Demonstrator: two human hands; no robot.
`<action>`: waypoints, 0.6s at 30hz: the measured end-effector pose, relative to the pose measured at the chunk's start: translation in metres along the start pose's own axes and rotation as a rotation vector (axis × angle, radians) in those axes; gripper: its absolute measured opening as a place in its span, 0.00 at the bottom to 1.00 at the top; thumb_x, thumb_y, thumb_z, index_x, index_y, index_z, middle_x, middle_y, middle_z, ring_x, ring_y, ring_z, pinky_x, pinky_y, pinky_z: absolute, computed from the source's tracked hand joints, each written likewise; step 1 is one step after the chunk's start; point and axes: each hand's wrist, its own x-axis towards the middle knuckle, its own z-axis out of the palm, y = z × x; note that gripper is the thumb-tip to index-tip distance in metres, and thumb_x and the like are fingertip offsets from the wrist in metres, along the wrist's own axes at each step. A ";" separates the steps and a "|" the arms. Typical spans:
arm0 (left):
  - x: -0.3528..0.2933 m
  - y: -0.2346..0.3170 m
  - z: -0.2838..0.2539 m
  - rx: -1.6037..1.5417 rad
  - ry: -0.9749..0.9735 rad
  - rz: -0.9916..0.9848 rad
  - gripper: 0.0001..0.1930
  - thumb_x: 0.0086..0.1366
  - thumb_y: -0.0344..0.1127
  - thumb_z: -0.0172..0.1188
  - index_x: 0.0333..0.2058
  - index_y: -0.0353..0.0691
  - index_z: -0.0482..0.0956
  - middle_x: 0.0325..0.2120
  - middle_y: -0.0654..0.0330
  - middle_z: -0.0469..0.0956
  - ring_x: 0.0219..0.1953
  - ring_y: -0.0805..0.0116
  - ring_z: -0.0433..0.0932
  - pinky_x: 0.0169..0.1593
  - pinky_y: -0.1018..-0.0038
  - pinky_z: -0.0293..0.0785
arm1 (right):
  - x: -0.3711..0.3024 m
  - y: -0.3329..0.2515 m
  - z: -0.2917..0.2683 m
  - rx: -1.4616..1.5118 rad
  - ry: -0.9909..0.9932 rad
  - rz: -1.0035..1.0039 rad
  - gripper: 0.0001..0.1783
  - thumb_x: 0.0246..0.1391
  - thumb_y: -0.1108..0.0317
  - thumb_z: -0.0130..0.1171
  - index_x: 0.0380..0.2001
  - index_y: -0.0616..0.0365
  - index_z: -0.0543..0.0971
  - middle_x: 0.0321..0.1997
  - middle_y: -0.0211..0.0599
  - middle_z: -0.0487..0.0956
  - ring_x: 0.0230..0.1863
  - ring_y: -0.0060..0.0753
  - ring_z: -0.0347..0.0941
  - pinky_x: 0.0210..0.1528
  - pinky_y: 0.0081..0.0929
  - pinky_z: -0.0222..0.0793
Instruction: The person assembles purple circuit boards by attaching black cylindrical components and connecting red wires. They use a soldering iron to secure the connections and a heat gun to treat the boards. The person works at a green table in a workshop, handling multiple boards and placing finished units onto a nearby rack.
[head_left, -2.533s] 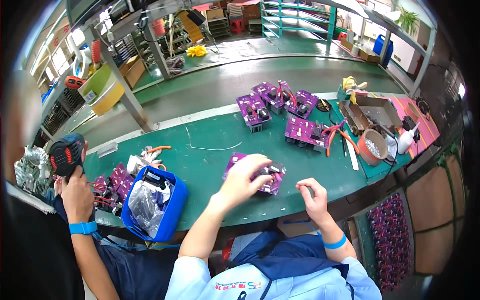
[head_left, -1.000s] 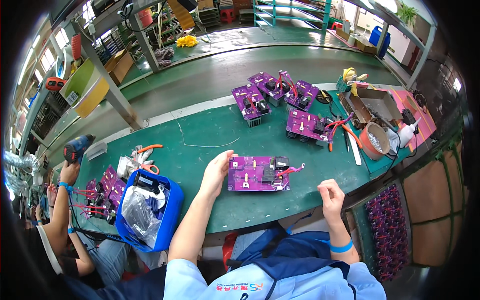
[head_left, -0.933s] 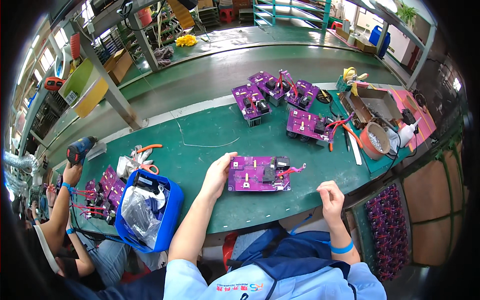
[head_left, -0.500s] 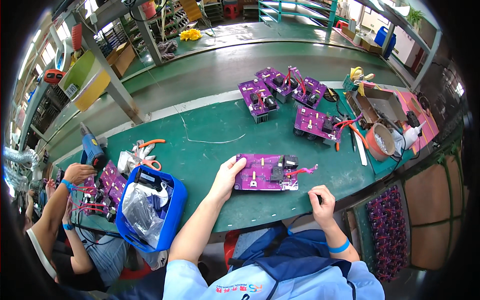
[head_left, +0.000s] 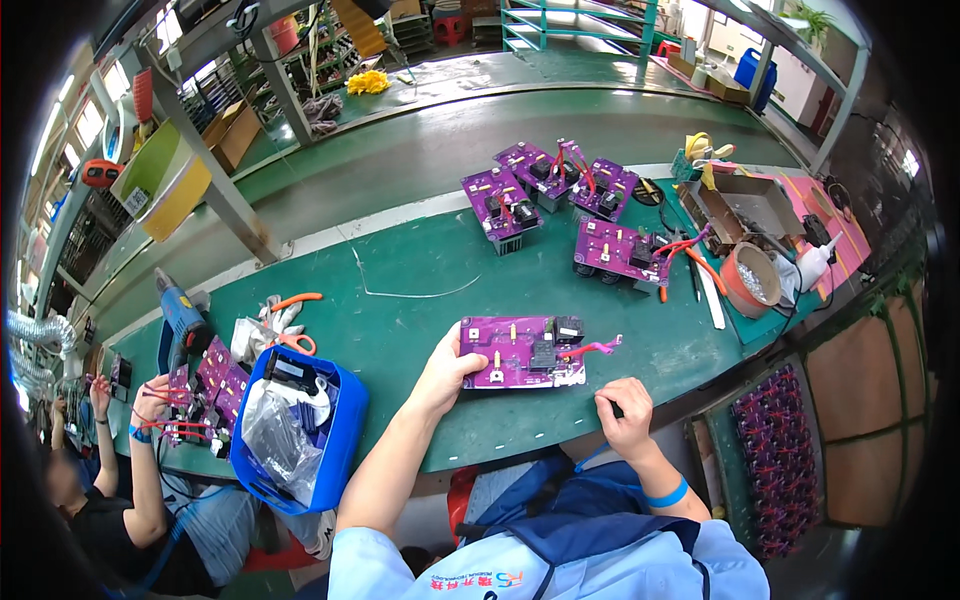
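My left hand [head_left: 452, 372] grips the left edge of a purple circuit board [head_left: 510, 376], thumb on its face, above the green bench top. The board carries black block-shaped parts at its right side, and red wires with a purple end stick out there. My right hand [head_left: 626, 412] is curled near the bench's front edge, apart from the board. A small dark spot shows between its fingers; what it is cannot be made out. A blue band circles my right wrist.
Several purple boards [head_left: 622, 248] stand beyond on the bench. At left are a blue bin [head_left: 350, 420] with bags, orange-handled scissors [head_left: 298, 344] and a blue heat gun [head_left: 183, 318]. A co-worker's hand [head_left: 150, 400] is by other boards. An orange cup [head_left: 750, 280] stands right.
My left hand has shifted its grip on the board, thumb now lower on its face. My right hand remains curled. The co-worker's hand has moved back from the heat gun toward the boards.
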 end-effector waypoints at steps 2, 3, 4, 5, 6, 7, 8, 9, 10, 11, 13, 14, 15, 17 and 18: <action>-0.001 -0.001 -0.001 0.019 0.009 0.012 0.22 0.45 0.20 0.49 0.43 0.32 0.64 0.38 0.58 0.71 0.40 0.73 0.71 0.47 0.77 0.65 | 0.002 -0.001 0.000 0.008 0.003 0.021 0.05 0.34 0.78 0.58 0.18 0.59 0.73 0.21 0.35 0.73 0.23 0.35 0.69 0.28 0.28 0.63; -0.002 -0.001 -0.001 0.025 0.008 0.006 0.22 0.45 0.20 0.49 0.43 0.32 0.64 0.38 0.58 0.71 0.40 0.73 0.70 0.47 0.76 0.65 | 0.002 -0.001 -0.001 0.020 -0.006 0.029 0.06 0.34 0.78 0.58 0.20 0.59 0.73 0.22 0.36 0.73 0.25 0.36 0.69 0.29 0.29 0.63; -0.002 -0.001 -0.001 0.031 0.007 -0.001 0.22 0.45 0.20 0.49 0.44 0.32 0.64 0.38 0.58 0.71 0.40 0.73 0.70 0.47 0.76 0.65 | 0.001 0.000 -0.003 0.033 -0.015 0.038 0.07 0.34 0.78 0.58 0.21 0.60 0.73 0.23 0.37 0.73 0.26 0.37 0.69 0.30 0.29 0.63; -0.003 -0.001 -0.001 0.037 0.006 -0.006 0.23 0.45 0.20 0.50 0.44 0.32 0.64 0.38 0.58 0.71 0.40 0.72 0.70 0.47 0.76 0.65 | 0.001 0.000 -0.004 0.045 -0.023 0.046 0.08 0.34 0.78 0.58 0.23 0.60 0.74 0.24 0.38 0.73 0.27 0.38 0.69 0.31 0.29 0.64; -0.004 -0.002 -0.001 0.038 0.019 -0.010 0.23 0.45 0.20 0.50 0.44 0.33 0.63 0.38 0.58 0.70 0.41 0.73 0.70 0.48 0.76 0.65 | 0.002 -0.002 -0.005 0.053 -0.004 0.075 0.10 0.34 0.77 0.58 0.27 0.61 0.73 0.27 0.40 0.73 0.30 0.40 0.69 0.33 0.30 0.64; -0.006 -0.003 -0.001 0.044 0.025 0.010 0.24 0.45 0.20 0.50 0.45 0.33 0.63 0.39 0.58 0.70 0.41 0.72 0.70 0.48 0.75 0.65 | 0.003 -0.006 -0.007 0.061 0.016 0.104 0.13 0.34 0.76 0.59 0.30 0.62 0.73 0.31 0.42 0.72 0.32 0.41 0.69 0.35 0.31 0.64; -0.010 -0.004 0.000 0.050 0.031 0.030 0.24 0.44 0.19 0.50 0.45 0.33 0.63 0.39 0.58 0.70 0.41 0.72 0.70 0.48 0.75 0.65 | 0.005 -0.010 -0.007 0.070 0.035 0.132 0.17 0.35 0.76 0.59 0.34 0.63 0.72 0.34 0.44 0.72 0.35 0.43 0.68 0.37 0.32 0.64; -0.014 -0.005 0.003 0.057 0.036 0.047 0.25 0.44 0.19 0.50 0.46 0.33 0.63 0.39 0.58 0.70 0.42 0.72 0.70 0.49 0.75 0.65 | 0.003 -0.013 -0.005 0.056 0.054 0.091 0.20 0.35 0.74 0.59 0.37 0.63 0.70 0.37 0.45 0.71 0.37 0.44 0.67 0.39 0.33 0.63; -0.021 0.001 0.010 0.070 0.006 0.038 0.28 0.43 0.19 0.50 0.48 0.33 0.62 0.43 0.57 0.68 0.44 0.71 0.69 0.50 0.75 0.63 | 0.001 -0.016 -0.004 0.042 0.073 0.050 0.23 0.36 0.73 0.60 0.40 0.64 0.69 0.39 0.47 0.69 0.39 0.46 0.66 0.41 0.34 0.63; -0.026 -0.002 0.011 0.079 -0.008 0.075 0.29 0.43 0.19 0.50 0.50 0.33 0.60 0.47 0.56 0.65 0.47 0.70 0.66 0.53 0.74 0.61 | -0.001 -0.017 -0.004 0.027 0.091 0.009 0.26 0.36 0.72 0.60 0.43 0.65 0.67 0.42 0.49 0.68 0.41 0.48 0.65 0.43 0.35 0.62; -0.035 -0.004 0.014 0.150 -0.008 0.124 0.30 0.43 0.20 0.49 0.50 0.33 0.60 0.49 0.55 0.64 0.50 0.70 0.64 0.54 0.74 0.59 | -0.007 -0.018 -0.001 0.009 0.090 -0.072 0.29 0.38 0.65 0.61 0.45 0.67 0.65 0.44 0.50 0.66 0.43 0.49 0.64 0.45 0.37 0.62; -0.038 -0.004 0.016 0.165 0.003 0.133 0.30 0.43 0.20 0.49 0.50 0.33 0.59 0.49 0.55 0.64 0.50 0.70 0.64 0.54 0.74 0.58 | -0.009 -0.021 0.001 0.006 0.102 -0.083 0.30 0.39 0.64 0.61 0.45 0.67 0.64 0.45 0.50 0.65 0.43 0.50 0.64 0.45 0.38 0.61; -0.039 -0.003 0.019 0.177 0.017 0.149 0.30 0.43 0.20 0.49 0.50 0.33 0.59 0.49 0.55 0.64 0.50 0.70 0.64 0.54 0.74 0.58 | -0.010 -0.022 0.003 0.004 0.115 -0.101 0.31 0.40 0.63 0.61 0.46 0.67 0.63 0.46 0.51 0.65 0.44 0.51 0.63 0.45 0.38 0.61; -0.041 -0.004 0.021 0.184 0.026 0.156 0.30 0.43 0.20 0.49 0.50 0.33 0.59 0.49 0.56 0.64 0.50 0.70 0.64 0.54 0.74 0.58 | -0.022 -0.025 0.008 -0.017 0.132 -0.112 0.35 0.41 0.59 0.60 0.49 0.69 0.60 0.48 0.53 0.62 0.47 0.52 0.61 0.48 0.43 0.58; -0.040 -0.005 0.019 0.182 0.023 0.154 0.30 0.43 0.20 0.49 0.50 0.33 0.59 0.49 0.56 0.64 0.50 0.70 0.64 0.54 0.74 0.58 | -0.025 -0.029 0.010 -0.017 0.155 -0.129 0.37 0.40 0.58 0.60 0.50 0.69 0.58 0.49 0.53 0.62 0.48 0.53 0.61 0.49 0.45 0.56</action>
